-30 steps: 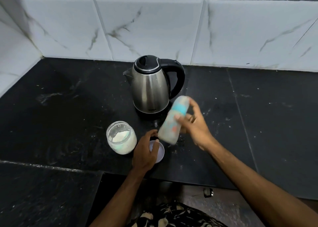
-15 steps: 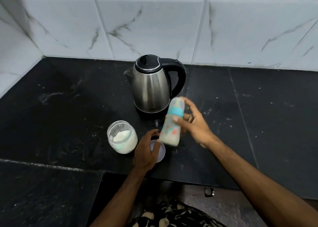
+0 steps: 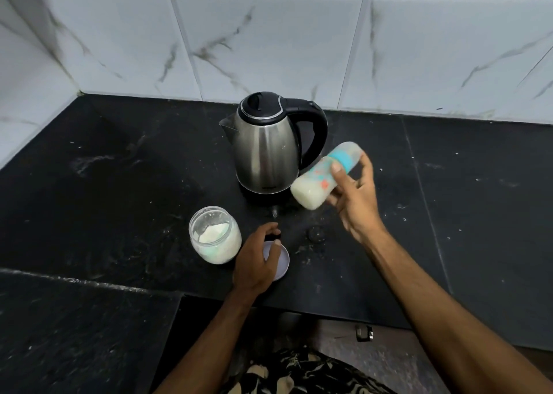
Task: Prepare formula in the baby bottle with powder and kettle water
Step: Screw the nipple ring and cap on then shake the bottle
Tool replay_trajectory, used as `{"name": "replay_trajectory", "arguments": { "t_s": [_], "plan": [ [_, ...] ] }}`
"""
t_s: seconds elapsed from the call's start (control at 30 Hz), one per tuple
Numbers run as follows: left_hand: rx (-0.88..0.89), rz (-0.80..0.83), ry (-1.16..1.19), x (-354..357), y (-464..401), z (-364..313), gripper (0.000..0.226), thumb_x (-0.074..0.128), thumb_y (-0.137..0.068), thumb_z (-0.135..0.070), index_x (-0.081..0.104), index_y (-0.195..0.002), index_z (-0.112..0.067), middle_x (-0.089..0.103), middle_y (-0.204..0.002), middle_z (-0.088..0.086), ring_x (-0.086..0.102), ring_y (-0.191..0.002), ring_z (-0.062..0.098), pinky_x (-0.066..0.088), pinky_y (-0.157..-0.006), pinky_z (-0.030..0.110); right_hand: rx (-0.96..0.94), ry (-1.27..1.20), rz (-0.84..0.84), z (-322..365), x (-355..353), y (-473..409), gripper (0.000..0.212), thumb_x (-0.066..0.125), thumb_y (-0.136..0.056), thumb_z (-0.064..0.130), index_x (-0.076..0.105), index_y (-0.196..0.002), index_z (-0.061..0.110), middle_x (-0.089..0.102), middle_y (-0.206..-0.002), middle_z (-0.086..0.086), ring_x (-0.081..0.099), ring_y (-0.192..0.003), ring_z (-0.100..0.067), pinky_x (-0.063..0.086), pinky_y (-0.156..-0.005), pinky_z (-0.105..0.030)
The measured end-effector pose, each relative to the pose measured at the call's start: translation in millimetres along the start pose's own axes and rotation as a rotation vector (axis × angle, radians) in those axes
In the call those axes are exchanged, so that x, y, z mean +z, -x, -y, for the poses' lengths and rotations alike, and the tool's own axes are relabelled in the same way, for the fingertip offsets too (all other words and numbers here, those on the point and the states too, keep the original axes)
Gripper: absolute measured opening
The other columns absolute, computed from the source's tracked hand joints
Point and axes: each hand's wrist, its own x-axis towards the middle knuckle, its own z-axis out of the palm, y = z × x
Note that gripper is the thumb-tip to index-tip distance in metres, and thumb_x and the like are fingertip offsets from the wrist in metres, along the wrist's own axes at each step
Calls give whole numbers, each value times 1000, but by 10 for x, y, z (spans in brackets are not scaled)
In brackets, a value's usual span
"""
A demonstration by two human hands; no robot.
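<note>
A black stone counter (image 3: 119, 166) meets white marble tiles (image 3: 269, 43). The kettle (image 3: 266, 151) stands at the far middle, and the powder jar (image 3: 215, 234) nearer left. The right hand (image 3: 354, 196) grips the tilted bottle (image 3: 324, 174), milky inside, off the counter. The left hand (image 3: 257, 259), fingers loosely curled, rests on the lid (image 3: 282, 260).

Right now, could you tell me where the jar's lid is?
In the head view the pale lid lies flat on the black counter, just right of the open powder jar, in front of the kettle, with the left hand resting over it.
</note>
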Motion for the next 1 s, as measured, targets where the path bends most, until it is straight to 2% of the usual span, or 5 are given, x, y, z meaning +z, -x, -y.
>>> {"name": "replay_trajectory", "arguments": {
  "t_s": [0.2,0.37,0.53,0.7,1.0],
  "plan": [
    [-2,3,-21,2,-3,32,36,51,-90,-35,55,-125,-28,59,-115,-26,56,-109,-4,45,-97,25,97,313,360,-49,-75,187,78,78,-75,16,37,-140,32,70,-113,-18,71,-100,-29,59,-76,-39],
    [-4,-3,-20,0,-4,-19,37,49,-90,-35,56,-125,-25,63,-111,-20,58,-108,-1,45,-96,23,-25,40,-3,30,-93,-46,73,66,-86,13,28,-148,22,76,-99,-1,73,-93,-22,61,-74,-43],
    [-10,7,-1,10,-4,51,37,54,-91,-29,56,-127,-21,63,-116,-16,59,-110,5,49,-96,36,129,316,374,-113,-86,200,81,75,-78,10,33,-145,28,72,-112,-17,71,-101,-31,59,-77,-40],
    [-14,-4,-7,-8,2,-39,43,46,-88,-41,57,-125,-22,65,-110,-17,59,-107,1,47,-96,28,15,-12,32,-27,-65,-17,72,67,-85,15,30,-147,22,75,-104,-7,71,-96,-25,61,-73,-41],
    [-9,-4,-20,-5,-2,-10,37,50,-90,-33,57,-125,-23,64,-111,-16,59,-107,1,46,-95,26,42,129,106,-43,-99,46,78,71,-79,16,31,-145,25,75,-104,-9,72,-97,-26,61,-75,-44]
  ]
}}
